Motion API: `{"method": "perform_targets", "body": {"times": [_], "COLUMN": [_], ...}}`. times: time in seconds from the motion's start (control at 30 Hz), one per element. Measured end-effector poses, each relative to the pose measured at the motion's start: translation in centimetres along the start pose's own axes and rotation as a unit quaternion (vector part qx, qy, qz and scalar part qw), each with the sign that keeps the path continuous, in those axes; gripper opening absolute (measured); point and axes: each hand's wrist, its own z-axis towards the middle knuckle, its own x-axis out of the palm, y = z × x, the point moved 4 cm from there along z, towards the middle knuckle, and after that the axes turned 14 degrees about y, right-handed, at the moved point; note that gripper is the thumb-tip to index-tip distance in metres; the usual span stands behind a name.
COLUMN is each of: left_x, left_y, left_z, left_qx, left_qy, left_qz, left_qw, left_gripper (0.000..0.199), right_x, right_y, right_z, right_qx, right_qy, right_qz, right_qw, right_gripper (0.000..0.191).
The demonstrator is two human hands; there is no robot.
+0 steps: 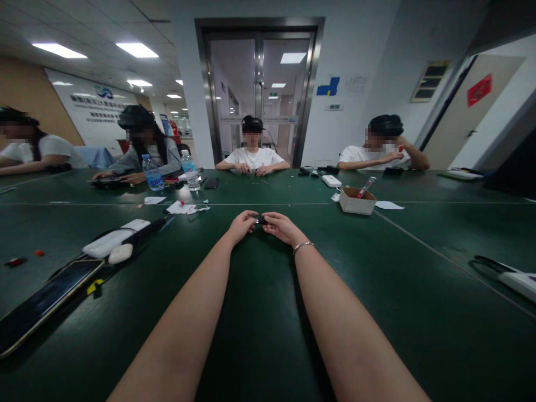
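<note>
Out over the green table, my two hands meet around a small black object with a shiny silvery end, too small to name for sure. My right hand, with a bracelet at the wrist, pinches the black part between thumb and fingers. From the other side my left hand has its fingers closed at the silvery end. Fingertips cover part of the object on both sides.
A smartphone, a white power bank and a white case lie left on the table. Ahead stand bottles, paper scraps and an open box. Several people sit along the far side.
</note>
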Motion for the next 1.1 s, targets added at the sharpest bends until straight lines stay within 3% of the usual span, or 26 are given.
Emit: {"method": "perform_targets", "body": {"times": [0.73,1.1], "left_x": [0.13,-0.05], "left_y": [-0.25,0.13], "left_z": [0.12,0.32], "left_qx": [-0.004,-0.017], "left_qy": [0.036,0.026], "left_qz": [0.027,0.024], "left_qw": [0.999,0.999], "left_gripper": [0.027,0.026], "right_x": [0.22,0.03], "right_y": [0.08,0.00], "right_z": [-0.11,-0.02], "right_qx": [0.005,0.003], "right_qy": [0.009,0.008], "right_qz": [-0.002,-0.005], "right_qw": [1.000,1.000], "right_gripper": [0.012,0.011]}}
